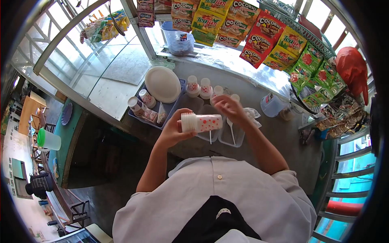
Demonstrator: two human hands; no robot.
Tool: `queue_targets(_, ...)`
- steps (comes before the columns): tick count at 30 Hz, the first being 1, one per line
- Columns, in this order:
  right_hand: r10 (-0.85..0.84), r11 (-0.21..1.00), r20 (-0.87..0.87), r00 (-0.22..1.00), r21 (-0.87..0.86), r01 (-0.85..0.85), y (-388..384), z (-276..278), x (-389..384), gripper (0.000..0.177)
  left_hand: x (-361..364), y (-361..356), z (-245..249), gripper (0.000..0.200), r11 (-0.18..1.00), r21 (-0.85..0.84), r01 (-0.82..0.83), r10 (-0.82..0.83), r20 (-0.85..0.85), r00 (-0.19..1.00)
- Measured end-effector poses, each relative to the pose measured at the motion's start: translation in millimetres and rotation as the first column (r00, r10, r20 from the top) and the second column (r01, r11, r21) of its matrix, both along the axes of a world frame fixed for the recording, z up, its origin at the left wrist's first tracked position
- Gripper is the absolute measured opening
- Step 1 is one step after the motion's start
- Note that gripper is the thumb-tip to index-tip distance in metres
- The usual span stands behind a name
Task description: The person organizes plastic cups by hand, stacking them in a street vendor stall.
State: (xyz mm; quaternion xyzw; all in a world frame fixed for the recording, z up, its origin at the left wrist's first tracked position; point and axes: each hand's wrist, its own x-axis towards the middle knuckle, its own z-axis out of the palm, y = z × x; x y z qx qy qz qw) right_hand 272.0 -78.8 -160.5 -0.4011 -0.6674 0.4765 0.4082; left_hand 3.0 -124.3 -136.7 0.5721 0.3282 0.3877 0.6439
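A stack of white paper cups with red dots [208, 122] lies sideways in my left hand [177, 131], its rims toward the left. My right hand [229, 108] is raised just above and right of the stack, its fingers bent near a dotted cup [218, 91] on the counter; whether they touch or hold anything is hard to make out. Behind stand more dotted cups [192, 86] in short stacks. Below my hands are clear plastic tubs, one with a white spoon [232, 131] in it.
At the left, a blue-grey basket [152, 121] holds cups, packets and a round white lid [163, 84]. A clear pitcher [272, 105] stands right. Drink sachets [259, 38] hang along the top. A green-lidded container [49, 139] is far left.
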Motion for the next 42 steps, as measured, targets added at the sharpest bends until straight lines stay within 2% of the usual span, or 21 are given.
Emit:
queue_targets(2,0.455,0.855,0.006,0.89,-0.28,-0.435,-11,32,-12,0.056,7,-3,-1,0.068,0.996,0.076,0.045,-0.04,-0.064,0.997)
queue_targets(3,0.445,0.861,0.005,0.895,-0.277,-0.426,-16,37,-13,0.056,10,-2,-1,0.069,0.983,0.158,0.088,-0.069,-0.123,0.99)
queue_targets(4,0.515,0.773,-0.027,0.857,-0.417,-0.478,-20,41,-13,0.064,11,-2,1,0.069,0.982,0.163,0.098,-0.078,-0.124,0.989)
queue_targets(5,0.579,0.66,-0.07,0.812,-0.545,-0.517,-23,43,-13,0.072,12,-3,4,0.069,0.945,0.309,0.104,-0.041,-0.205,0.978)
queue_targets(6,0.577,0.663,-0.065,0.814,-0.544,-0.514,-25,40,-12,0.072,13,-3,5,0.069,0.888,0.445,0.115,0.013,-0.276,0.961)
queue_targets(9,0.595,0.713,0.012,0.804,-0.471,-0.52,-25,35,-15,0.085,13,-6,5,0.07,0.871,0.478,0.11,0.018,-0.256,0.967)
queue_targets(12,0.569,0.716,0.075,0.819,-0.535,-0.448,-33,56,-16,0.08,15,-7,4,0.068,0.91,0.408,0.076,-0.013,-0.156,0.988)
queue_targets(14,0.529,0.81,0.232,0.817,-0.424,-0.404,-35,60,-14,0.08,15,-7,6,0.067,0.907,0.413,0.087,-0.014,-0.175,0.984)
queue_targets(21,0.526,0.85,0.399,0.752,-0.281,-0.446,-37,70,-2,0.082,5,-2,5,0.067,0.935,0.341,0.093,-0.043,-0.151,0.988)
queue_targets(22,0.474,0.88,0.414,0.777,-0.206,-0.427,-36,73,6,0.08,-2,0,1,0.067,0.935,0.342,0.092,-0.042,-0.15,0.988)
queue_targets(24,0.419,0.905,0.424,0.803,-0.128,-0.405,-31,72,25,0.079,-17,6,-6,0.07,0.927,0.364,-0.089,0.086,0.025,0.996)
queue_targets(26,0.192,0.947,0.471,0.861,0.142,-0.288,-22,61,48,0.077,-29,5,-5,0.07,0.948,0.304,-0.1,0.084,0.065,0.994)
queue_targets(27,0.193,0.947,0.47,0.861,0.141,-0.289,-18,55,58,0.077,-34,5,-6,0.07,0.954,0.275,-0.12,0.102,0.077,0.992)
queue_targets(28,-0.022,0.972,0.677,0.736,0.186,-0.141,-14,50,66,0.075,-37,5,-5,0.07,0.959,0.246,-0.139,0.121,0.088,0.989)
queue_targets(29,-0.225,0.963,0.82,0.526,0.268,-0.005,-9,44,71,0.073,-39,3,-3,0.07,0.959,0.239,-0.149,0.138,0.065,0.988)
queue_targets(30,-0.229,0.963,0.818,0.528,0.271,-0.003,-3,41,71,0.073,-39,3,-4,0.07,0.959,0.242,-0.147,0.136,0.063,0.989)
queue_targets(32,-0.288,0.954,0.879,0.38,0.229,0.193,9,36,71,0.062,-35,3,-6,0.071,0.956,0.26,-0.133,0.121,0.061,0.991)
queue_targets(36,-0.28,0.956,0.877,0.391,0.215,0.201,36,14,63,0.053,-29,3,-7,0.073,0.957,0.268,-0.112,0.109,0.026,0.994)
queue_targets(39,-0.244,0.966,0.898,0.367,0.192,0.174,55,-43,63,0.057,-20,4,-2,0.073,0.962,0.254,-0.097,0.092,0.033,0.995)
queue_targets(41,-0.283,0.958,0.829,0.482,0.221,0.182,66,-100,74,0.059,-15,5,0,0.071,0.932,0.346,-0.104,0.135,-0.067,0.989)
queue_targets(42,-0.283,0.958,0.829,0.482,0.222,0.179,63,-97,73,0.059,-11,5,-2,0.071,0.932,0.348,-0.106,0.137,-0.065,0.988)
